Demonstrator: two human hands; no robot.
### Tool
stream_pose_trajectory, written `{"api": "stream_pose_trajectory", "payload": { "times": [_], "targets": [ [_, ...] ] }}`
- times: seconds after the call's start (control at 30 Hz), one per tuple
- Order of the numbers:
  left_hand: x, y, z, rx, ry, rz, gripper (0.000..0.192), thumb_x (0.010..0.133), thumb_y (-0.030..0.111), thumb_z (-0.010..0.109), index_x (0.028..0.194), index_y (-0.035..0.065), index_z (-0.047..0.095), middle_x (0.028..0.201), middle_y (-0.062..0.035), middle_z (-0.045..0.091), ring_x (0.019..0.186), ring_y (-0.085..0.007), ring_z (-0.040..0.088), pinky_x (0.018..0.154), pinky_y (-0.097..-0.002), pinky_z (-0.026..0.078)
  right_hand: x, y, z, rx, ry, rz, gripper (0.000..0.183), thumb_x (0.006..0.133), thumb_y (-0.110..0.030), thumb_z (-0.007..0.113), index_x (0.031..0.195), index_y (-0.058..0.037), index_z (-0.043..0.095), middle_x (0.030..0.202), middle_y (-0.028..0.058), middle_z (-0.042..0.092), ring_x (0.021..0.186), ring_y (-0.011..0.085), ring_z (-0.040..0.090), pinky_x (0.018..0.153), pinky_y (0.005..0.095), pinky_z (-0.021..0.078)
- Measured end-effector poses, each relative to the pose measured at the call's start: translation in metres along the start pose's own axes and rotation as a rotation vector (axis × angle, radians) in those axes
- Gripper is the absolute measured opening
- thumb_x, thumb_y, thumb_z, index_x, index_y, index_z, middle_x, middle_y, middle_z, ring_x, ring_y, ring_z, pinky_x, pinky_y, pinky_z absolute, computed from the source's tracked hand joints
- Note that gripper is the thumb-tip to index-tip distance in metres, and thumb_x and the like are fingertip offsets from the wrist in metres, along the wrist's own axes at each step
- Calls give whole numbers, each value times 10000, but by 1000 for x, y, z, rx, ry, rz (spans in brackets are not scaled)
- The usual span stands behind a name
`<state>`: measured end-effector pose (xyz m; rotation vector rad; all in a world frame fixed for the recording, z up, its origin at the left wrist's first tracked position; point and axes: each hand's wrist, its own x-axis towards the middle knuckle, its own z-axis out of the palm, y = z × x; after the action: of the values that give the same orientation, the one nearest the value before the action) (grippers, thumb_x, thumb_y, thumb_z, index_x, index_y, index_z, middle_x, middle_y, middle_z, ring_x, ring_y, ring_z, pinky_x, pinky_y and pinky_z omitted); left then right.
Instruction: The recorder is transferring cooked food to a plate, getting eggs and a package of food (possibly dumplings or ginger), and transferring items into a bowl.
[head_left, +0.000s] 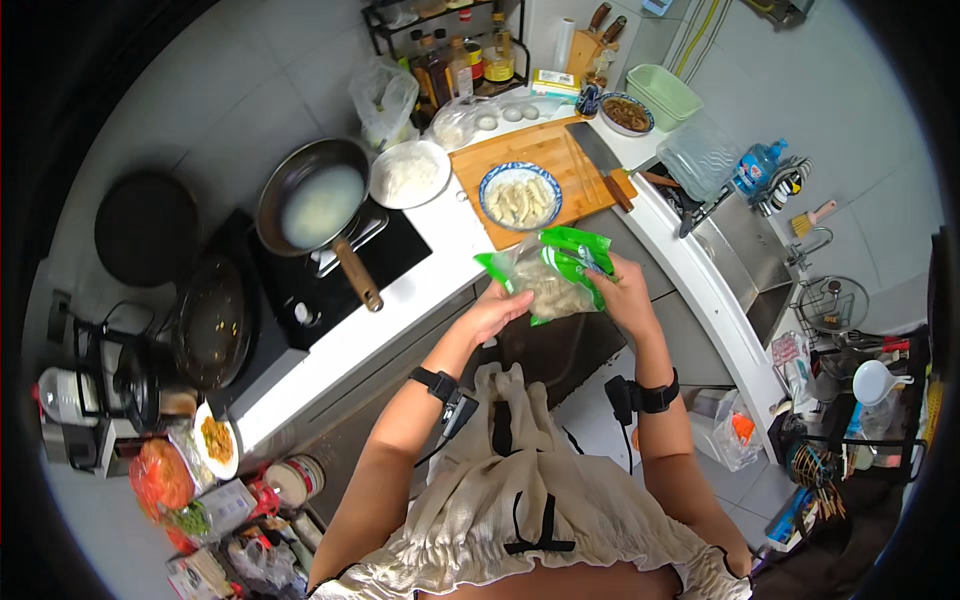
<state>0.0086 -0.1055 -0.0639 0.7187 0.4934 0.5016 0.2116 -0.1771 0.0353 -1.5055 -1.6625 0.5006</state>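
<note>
Between my two hands is a green and clear plastic bag (559, 281) with pale lumps inside, likely frozen dumplings. My left hand (499, 311) grips its lower left side, and my right hand (622, 289) holds the upper right corner. The bag hangs in front of the counter edge. Just beyond it a blue-rimmed bowl (491, 178) of pale dumplings stands on a bamboo cutting board (480, 161). A cleaver (596, 154) and a pair of chopsticks (581, 169) lie on the board's right part.
Left of the board are a white plate of white food (411, 174) and a frying pan (274, 202) with cloudy liquid, its handle (356, 274) reaching over the counter front. A second pan (214, 322) is further left. The sink (739, 247) lies right; condiment bottles (457, 67) stand behind.
</note>
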Motion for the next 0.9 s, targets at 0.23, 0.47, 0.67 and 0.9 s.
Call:
{"api": "stream_pose_trajectory", "payload": {
  "times": [0.23, 0.47, 0.67, 0.9],
  "targets": [
    [-115, -29, -7, -270, 54, 205, 591, 787, 97, 633, 1297, 84, 336, 1226, -117, 457, 1137, -247, 462, 956, -398, 392, -42, -46, 54, 417, -186, 95, 247, 822, -72, 575, 1053, 13, 558, 893, 44, 606, 822, 88, 530, 716, 242, 434],
    [-268, -52, -84, -410, 214, 413, 589, 779, 158, 615, 1279, 10, 339, 1235, -164, 471, 1146, -300, 461, 1000, -464, 328, -61, -96, 136, 937, -423, 61, 455, 767, 24, 598, 1197, -13, 456, 1153, 114, 529, 996, 165, 546, 793, 253, 458],
    [-427, -70, -157, -543, 342, 659, 642, 744, 235, 660, 1264, -1, 366, 1234, -162, 476, 1160, -307, 440, 1007, -475, 304, -78, -123, 230, 714, -432, 60, 86, 786, 4, 593, 770, -37, 520, 805, 10, 537, 738, 86, 514, 661, 201, 423],
    [-631, -104, -239, -584, 605, 945, 643, 754, 267, 642, 1266, -9, 367, 1266, -165, 447, 1176, -315, 420, 1016, -476, 284, -103, -185, 365, -289, -557, -46, 148, 652, -40, 616, 710, -44, 479, 641, 72, 516, 597, 145, 496, 480, 284, 390]
  ]
}}
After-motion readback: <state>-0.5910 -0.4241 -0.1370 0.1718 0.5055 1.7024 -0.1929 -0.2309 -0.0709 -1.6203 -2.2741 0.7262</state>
